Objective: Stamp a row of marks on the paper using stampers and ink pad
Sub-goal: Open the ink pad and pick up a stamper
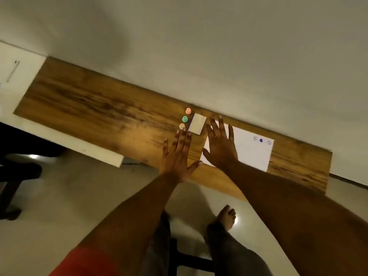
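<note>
A white paper [251,154] lies on the wooden table [103,112], with three small blue marks [261,140] in a row near its far right corner. Left of it sits a closed pale ink pad [197,124]. Three stampers stand in a line beside the pad: pink [188,111], green [185,118] and cream [182,126]. My left hand [178,154] is spread flat over the table just below the stampers, holding nothing. My right hand [220,144] is spread flat over the paper's left end, also holding nothing.
The table runs along a pale wall [199,46]. A white board [18,76] adjoins its left end. Below the table edge are the floor, my bare foot [226,217] and a dark chair [14,176] at the left.
</note>
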`<state>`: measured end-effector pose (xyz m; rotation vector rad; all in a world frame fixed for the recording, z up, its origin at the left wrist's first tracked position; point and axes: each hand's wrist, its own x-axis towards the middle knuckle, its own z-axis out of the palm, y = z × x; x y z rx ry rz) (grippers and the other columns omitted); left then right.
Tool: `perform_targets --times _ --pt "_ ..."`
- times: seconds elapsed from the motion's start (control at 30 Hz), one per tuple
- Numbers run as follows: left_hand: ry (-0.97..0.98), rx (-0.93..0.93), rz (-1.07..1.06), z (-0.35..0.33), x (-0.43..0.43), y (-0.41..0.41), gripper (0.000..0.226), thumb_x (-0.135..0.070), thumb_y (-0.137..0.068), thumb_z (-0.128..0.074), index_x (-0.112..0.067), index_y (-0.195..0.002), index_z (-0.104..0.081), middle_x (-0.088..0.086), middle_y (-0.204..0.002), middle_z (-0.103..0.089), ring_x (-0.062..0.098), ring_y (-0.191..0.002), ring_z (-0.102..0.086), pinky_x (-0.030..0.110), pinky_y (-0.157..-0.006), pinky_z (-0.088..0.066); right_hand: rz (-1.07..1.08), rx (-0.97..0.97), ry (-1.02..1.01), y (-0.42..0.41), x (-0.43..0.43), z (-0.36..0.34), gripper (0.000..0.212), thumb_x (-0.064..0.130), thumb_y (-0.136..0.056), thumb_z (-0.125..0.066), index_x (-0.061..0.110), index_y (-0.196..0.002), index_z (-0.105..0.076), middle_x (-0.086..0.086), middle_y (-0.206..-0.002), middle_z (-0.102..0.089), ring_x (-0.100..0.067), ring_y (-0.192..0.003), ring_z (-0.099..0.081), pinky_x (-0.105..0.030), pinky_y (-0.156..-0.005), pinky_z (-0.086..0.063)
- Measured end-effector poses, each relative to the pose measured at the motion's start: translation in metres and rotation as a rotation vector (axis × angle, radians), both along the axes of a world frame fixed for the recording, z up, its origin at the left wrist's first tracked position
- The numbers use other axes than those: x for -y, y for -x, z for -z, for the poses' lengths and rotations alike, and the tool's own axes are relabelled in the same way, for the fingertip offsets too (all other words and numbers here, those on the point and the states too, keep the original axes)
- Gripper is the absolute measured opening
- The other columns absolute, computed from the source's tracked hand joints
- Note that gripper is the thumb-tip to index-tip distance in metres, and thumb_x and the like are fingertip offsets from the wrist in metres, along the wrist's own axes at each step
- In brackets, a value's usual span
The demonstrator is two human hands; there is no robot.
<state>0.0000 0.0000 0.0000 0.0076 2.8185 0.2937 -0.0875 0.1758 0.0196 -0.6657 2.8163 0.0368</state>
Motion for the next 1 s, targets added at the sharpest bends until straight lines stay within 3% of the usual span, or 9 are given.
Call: perform_targets --times 0.2,0.33,0.53,0.67,0.87,1.0 --pt "0.008 0.067 -0.004 0.068 0.004 -0.009 0.106 -0.087 -0.094 -0.022 -0.016 -0.169 0.004 0.006 -0.176 0.015 0.025 -0.163 0.012 0.054 -0.128 0.012 -0.017 0.041 -0.040 0.026 0.021 0.071 0.071 0.049 -0.105 -0.037 0.014 -0.165 -0.020 -0.011 -0.174 -0.002 -0.033 -0.159 0.009 -0.059 -0.126 -0.003" --pt "-0.031 0.037 -0.032 0.101 0.009 -0.009 0.111 -0.089 -0.089 -0.015 -0.014 -0.169 0.005 0.008 -0.177 0.009 0.026 -0.164 0.005 0.054 -0.130 0.006 -0.004 0.010 0.015 0.043 0.031 0.103 0.066 0.045 -0.108 -0.032 0.013 -0.165 -0.020 -0.010 -0.174 -0.003 -0.033 -0.160 0.005 -0.057 -0.127 -0.003" --pt "-0.163 -0.099 -0.042 0.128 0.011 -0.013 0.115 -0.089 -0.089 -0.025 -0.011 -0.169 -0.001 0.008 -0.178 0.002 0.025 -0.164 -0.002 0.049 -0.132 -0.006 -0.014 -0.009 0.022 0.050 0.034 0.136 0.064 0.049 -0.110 -0.023 0.019 -0.166 -0.015 -0.006 -0.174 -0.008 -0.029 -0.160 0.005 -0.054 -0.127 0.002" --pt "-0.243 -0.162 -0.066 0.140 0.015 -0.021 0.109 -0.079 -0.094 -0.039 -0.007 -0.168 -0.007 0.011 -0.177 -0.004 0.025 -0.164 -0.006 0.046 -0.132 -0.009 -0.001 -0.029 0.059 0.050 0.036 0.139 0.065 0.054 -0.109 -0.027 0.021 -0.164 -0.024 -0.006 -0.172 -0.018 -0.028 -0.160 -0.002 -0.050 -0.128 0.001" --pt "-0.275 -0.200 -0.104 0.149 0.018 -0.024 0.106 -0.078 -0.096 -0.035 -0.005 -0.168 -0.005 0.016 -0.176 -0.005 0.027 -0.164 -0.007 0.043 -0.133 -0.008 -0.012 -0.048 0.066 0.018 0.043 0.135 0.068 0.064 -0.104 -0.033 0.024 -0.159 -0.037 -0.008 -0.165 -0.035 -0.030 -0.154 -0.027 -0.053 -0.127 -0.012" --pt "-0.242 -0.219 -0.146 0.149 0.019 -0.025 0.107 -0.074 -0.097 -0.048 -0.003 -0.167 -0.007 0.018 -0.176 -0.007 0.030 -0.163 -0.007 0.046 -0.133 -0.011 -0.053 -0.065 0.024 -0.013 0.045 0.129 0.059 0.053 -0.107 -0.038 0.026 -0.159 -0.038 -0.009 -0.163 -0.036 -0.031 -0.151 -0.032 -0.053 -0.124 -0.017"
